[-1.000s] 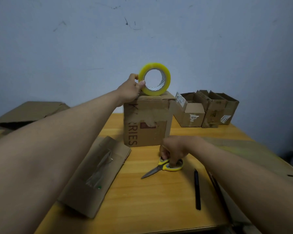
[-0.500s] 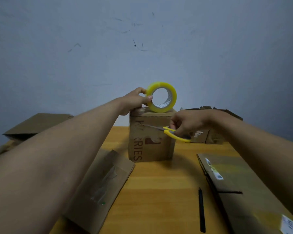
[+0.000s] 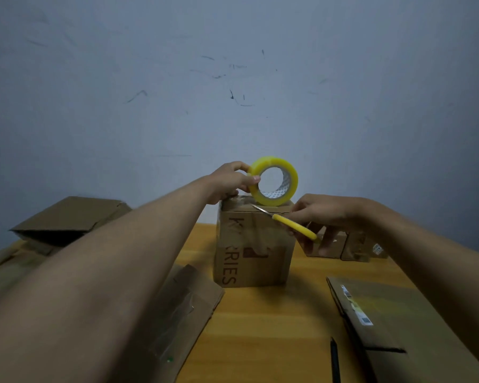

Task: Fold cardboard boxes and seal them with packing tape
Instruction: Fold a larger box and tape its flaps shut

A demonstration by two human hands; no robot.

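At the centre of the frame, the folded cardboard box (image 3: 253,244) stands upright on the worktop (image 3: 274,327), and the left hand (image 3: 230,181) pinches the yellow tape roll (image 3: 273,185) on edge on its top. The right hand (image 3: 318,214) grips the yellow-handled scissors (image 3: 288,222), blades pointing toward the roll's base. The box looks light and stiff, best steadied by its top edges; the small open boxes (image 3: 351,247) behind show no contents I can make out.

Tape roll (image 3: 273,184) in the left hand (image 3: 227,183) was glossy yellow plastic film; box (image 3: 253,244) beneath was matt brown cardboard; table (image 3: 274,327) was smooth varnished wood.
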